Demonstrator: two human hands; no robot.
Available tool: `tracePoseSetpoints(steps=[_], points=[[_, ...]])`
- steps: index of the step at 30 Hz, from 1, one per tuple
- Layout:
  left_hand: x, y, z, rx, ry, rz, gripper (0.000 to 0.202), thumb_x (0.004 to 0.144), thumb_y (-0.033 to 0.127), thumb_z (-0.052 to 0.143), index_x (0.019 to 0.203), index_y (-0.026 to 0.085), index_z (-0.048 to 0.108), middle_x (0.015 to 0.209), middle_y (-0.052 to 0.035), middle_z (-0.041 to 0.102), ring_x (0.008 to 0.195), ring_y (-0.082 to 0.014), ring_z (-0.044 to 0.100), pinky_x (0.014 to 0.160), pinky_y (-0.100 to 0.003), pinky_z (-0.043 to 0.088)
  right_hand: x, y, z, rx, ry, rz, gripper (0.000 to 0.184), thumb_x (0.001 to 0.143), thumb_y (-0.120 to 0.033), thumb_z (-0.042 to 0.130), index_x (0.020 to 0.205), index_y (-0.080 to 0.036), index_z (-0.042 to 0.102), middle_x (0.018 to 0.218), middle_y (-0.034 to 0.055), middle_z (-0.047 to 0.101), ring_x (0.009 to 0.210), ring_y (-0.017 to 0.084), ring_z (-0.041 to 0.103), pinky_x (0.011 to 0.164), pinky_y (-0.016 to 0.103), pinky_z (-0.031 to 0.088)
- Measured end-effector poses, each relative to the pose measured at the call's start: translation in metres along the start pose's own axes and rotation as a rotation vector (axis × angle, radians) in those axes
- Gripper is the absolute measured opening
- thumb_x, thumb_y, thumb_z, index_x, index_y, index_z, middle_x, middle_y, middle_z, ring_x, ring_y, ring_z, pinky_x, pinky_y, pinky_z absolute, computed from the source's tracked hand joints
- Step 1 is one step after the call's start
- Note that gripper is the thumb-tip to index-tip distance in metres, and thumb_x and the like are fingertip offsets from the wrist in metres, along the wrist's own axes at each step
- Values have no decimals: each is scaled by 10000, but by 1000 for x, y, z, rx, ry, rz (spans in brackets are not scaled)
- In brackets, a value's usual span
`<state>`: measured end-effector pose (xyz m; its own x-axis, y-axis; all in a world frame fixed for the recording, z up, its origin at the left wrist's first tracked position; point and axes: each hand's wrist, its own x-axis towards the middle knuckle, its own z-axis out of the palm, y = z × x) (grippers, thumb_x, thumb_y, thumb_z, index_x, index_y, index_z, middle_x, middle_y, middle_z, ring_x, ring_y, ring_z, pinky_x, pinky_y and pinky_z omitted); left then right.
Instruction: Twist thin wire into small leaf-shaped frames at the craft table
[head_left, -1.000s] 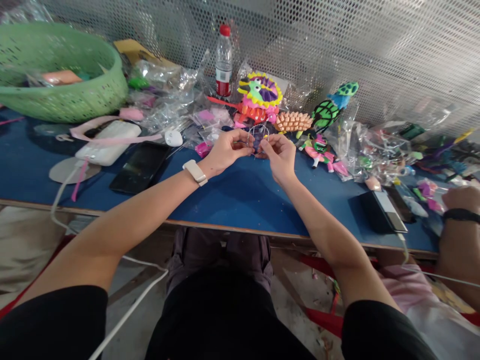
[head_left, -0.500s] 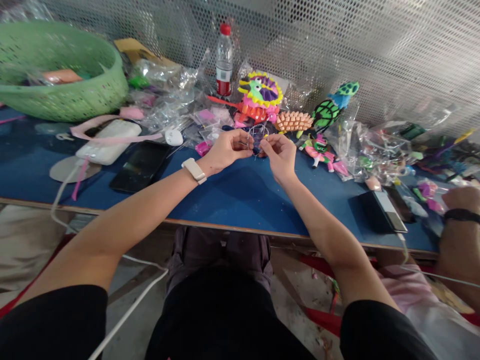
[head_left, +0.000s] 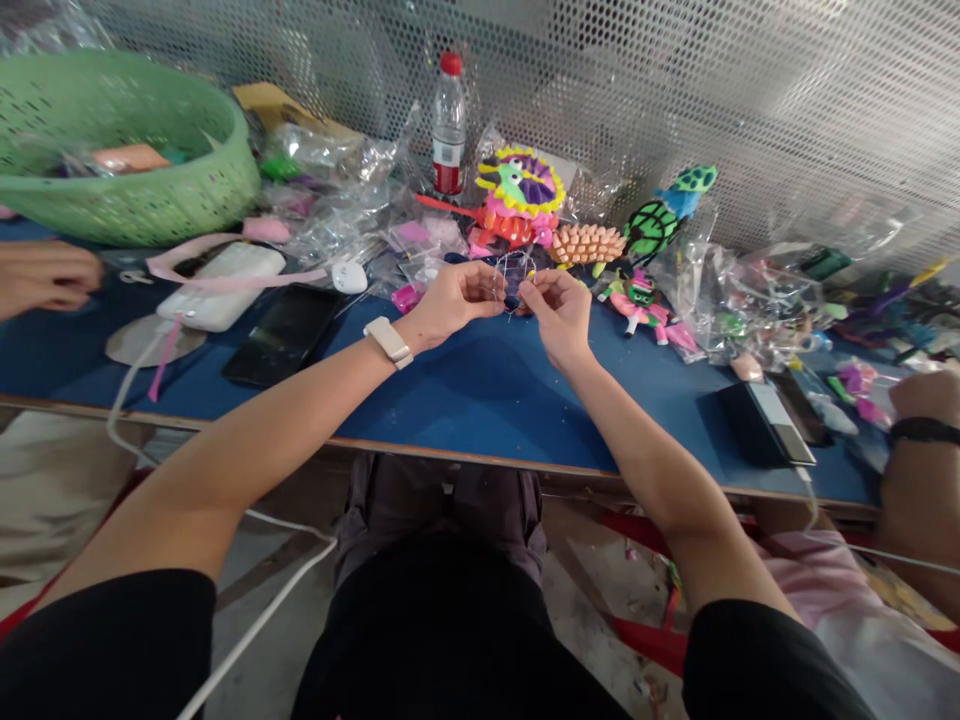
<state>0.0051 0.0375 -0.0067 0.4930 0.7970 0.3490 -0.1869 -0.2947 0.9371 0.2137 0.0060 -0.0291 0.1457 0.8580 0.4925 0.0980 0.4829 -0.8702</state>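
Note:
Between my two hands is a thin, silvery bent-wire frame point(head_left: 516, 258) with a small dark blue lump low in its middle. My left hand point(head_left: 459, 293), with a pale band on its wrist, pinches the frame's left side. The right side is pinched between the thumb and fingers of my right hand point(head_left: 559, 304). Just behind stand clay figures: a yellow, purple and pink one point(head_left: 523, 185) and a peach one covered in bumps point(head_left: 588, 243). A small pink and green clay figure point(head_left: 640, 297) lies right of my right hand. My fingers hide parts of the wire.
A green basket point(head_left: 187, 205) stands at the left, with a white power bank point(head_left: 225, 300) and a phone point(head_left: 281, 335) before it. Behind is a red-capped bottle point(head_left: 448, 125). Plastic bags point(head_left: 750, 300) lie right. Another person's hand point(head_left: 49, 278) is at the left, another's arm point(head_left: 922, 480) at the right.
Another person's hand has come into view at the left edge, by the basket. My hands and the wire frame stay nearly still.

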Motion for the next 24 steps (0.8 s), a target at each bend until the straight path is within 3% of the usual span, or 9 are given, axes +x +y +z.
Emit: tracePoseSetpoints(steps=[7,20,24], points=[[0,0,5,52,89,33,347,853,417,1000,953,206,744,986,-52,786,946,-222,764,990,-452,690,-3,0,3,-53,-10,-8,595,892,-853,867,976,-301,663,844,-21,713,703,155,705,689,334,681],[2,0,7,30,105,24,339,851,399,991,933,203,727,965,-53,771,911,-207,751,967,-427,682,-5,-4,5,-2,-22,-17,605,862,-848,906,980,-299,680,817,-34,705,688,156,704,674,334,668],[0,2,5,53,104,26,294,927,436,929,938,205,747,891,-45,755,887,-222,760,945,-435,675,-5,-5,5,-28,-40,-5,612,857,-860,899,970,-301,676,789,-37,721,677,164,714,693,356,677]])
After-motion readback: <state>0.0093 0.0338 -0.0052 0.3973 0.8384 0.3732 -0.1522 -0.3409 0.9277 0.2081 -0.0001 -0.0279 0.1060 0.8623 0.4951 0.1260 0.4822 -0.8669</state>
